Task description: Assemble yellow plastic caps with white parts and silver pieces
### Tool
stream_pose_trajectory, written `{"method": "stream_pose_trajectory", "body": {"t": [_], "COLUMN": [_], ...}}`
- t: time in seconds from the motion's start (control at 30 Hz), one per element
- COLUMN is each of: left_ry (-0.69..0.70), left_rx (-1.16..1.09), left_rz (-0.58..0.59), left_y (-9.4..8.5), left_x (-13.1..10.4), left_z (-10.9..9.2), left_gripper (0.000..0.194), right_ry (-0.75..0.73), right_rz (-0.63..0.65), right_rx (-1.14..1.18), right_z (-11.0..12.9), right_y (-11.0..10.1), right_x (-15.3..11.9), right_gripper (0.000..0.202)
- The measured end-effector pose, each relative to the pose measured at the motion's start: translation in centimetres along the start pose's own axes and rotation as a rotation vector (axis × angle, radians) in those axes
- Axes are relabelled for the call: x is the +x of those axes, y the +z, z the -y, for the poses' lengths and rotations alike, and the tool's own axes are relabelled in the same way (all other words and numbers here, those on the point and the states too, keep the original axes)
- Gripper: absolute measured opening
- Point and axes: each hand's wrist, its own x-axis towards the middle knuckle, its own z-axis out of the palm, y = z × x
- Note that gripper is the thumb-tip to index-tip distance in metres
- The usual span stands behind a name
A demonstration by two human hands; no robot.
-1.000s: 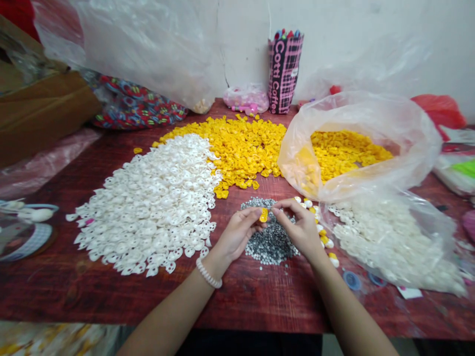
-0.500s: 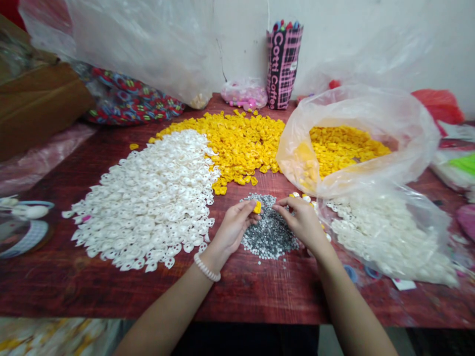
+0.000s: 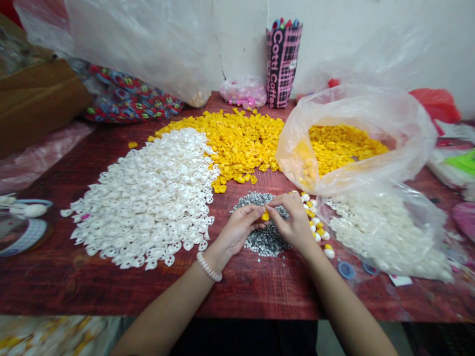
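Your left hand [image 3: 240, 228] pinches a small yellow piece [image 3: 265, 216] between thumb and forefinger, its fingers nearly closed around it. Your right hand [image 3: 293, 222] meets it from the other side, thumb and forefinger drawn together at the piece's edge; whether they grip something tiny of their own, you cannot tell from here. The yellow piece sits between both sets of fingers, just above a pile of small grey discs [image 3: 265, 245] spread on the dark red surface [image 3: 256, 296].

To the left of your fingers lies a broad heap of white pieces with holes in them [image 3: 148, 198], with one pink bit [image 3: 85, 216] near its left edge. Beyond your fingers a heap of yellow pieces [image 3: 245, 141] spreads out, touching the white heap. Just right of your right hand is a loose cluster of yellow-and-white pieces [image 3: 320, 231]. Farther right, an open clear bag [image 3: 297, 148] has more yellow pieces showing inside its mouth, and nearer you a second clear bag [image 3: 393, 237] holds white pieces. A blue ring-like item [image 3: 346, 270] lies close to that second bag. Well beyond your fingers, a pink-and-black checked bag [image 3: 282, 66] stands upright by the wall.
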Motion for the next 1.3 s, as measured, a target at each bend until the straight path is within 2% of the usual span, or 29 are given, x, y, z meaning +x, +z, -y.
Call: {"method": "stream_pose_trajectory", "body": {"t": [0.13, 0.37, 0.53, 0.7, 0.83, 0.9, 1.0, 1.03, 1.07, 1.13, 1.17, 1.23, 1.3], "left_ry": [-0.029, -0.029, -0.018, -0.031, -0.031, -0.029, -0.022, -0.018, -0.016, -0.016, -0.02, -0.03, -0.034], "left_rx": [-0.042, -0.014, -0.047, -0.095, -0.114, -0.123, -0.15, -0.167, -0.189, -0.244, -0.276, -0.334, -0.377], "left_rz": [-0.011, -0.019, -0.016, 0.025, 0.021, 0.024, 0.004, -0.007, -0.014, -0.018, -0.021, -0.026, -0.028], "left_y": [0.1, 0.0, -0.1, 0.0, 0.0, -0.1, -0.2, -0.2, -0.3, -0.4, -0.4, -0.5, -0.6], "left_x": [0.0, 0.0, 0.1, 0.1, 0.0, 0.0, 0.1, 0.1, 0.1, 0.2, 0.2, 0.4, 0.5], "left_z": [-0.1, -0.2, -0.1, -0.1, -0.2, -0.3, -0.5, -0.6, -0.6, -0.7, -0.7, -0.7, -0.7], "left_gripper": [0.021, 0.022, 0.02, 0.019, 0.019, 0.021, 0.025, 0.026, 0.026, 0.025, 0.024, 0.023, 0.021], "right_ry": [-0.028, -0.117, -0.228, -0.244, -0.22, -0.174, 0.032, 0.132, 0.228, 0.396, 0.426, 0.472, 0.507], "right_rz": [0.056, 0.052, -0.01, -0.058, -0.069, -0.125, -0.337, -0.363, -0.313, -0.036, 0.031, 0.126, 0.163], "right_rx": [-0.009, -0.017, -0.059, -0.055, -0.024, -0.023, -0.102, -0.167, -0.277, -0.602, -0.654, -0.737, -0.777], "right_z": [-0.2, -0.5, -1.1, -1.0, -0.5, -1.2, -4.5, -6.0, -7.6, -10.6, -11.8, -13.6, -14.5], "right_y": [-0.1, -0.3, -0.4, -0.3, -0.5, -1.2, -3.7, -4.8, -5.9, -7.8, -8.5, -9.1, -8.9], "right_x": [0.1, 0.0, -0.1, -0.1, -0.2, 0.0, 1.6, 2.4, 3.4, 5.5, 6.5, 7.9, 8.6], "right_gripper": [0.008, 0.012, 0.013, 0.014, 0.015, 0.014, 0.019, 0.025, 0.028, 0.031, 0.029, 0.025, 0.022]}}
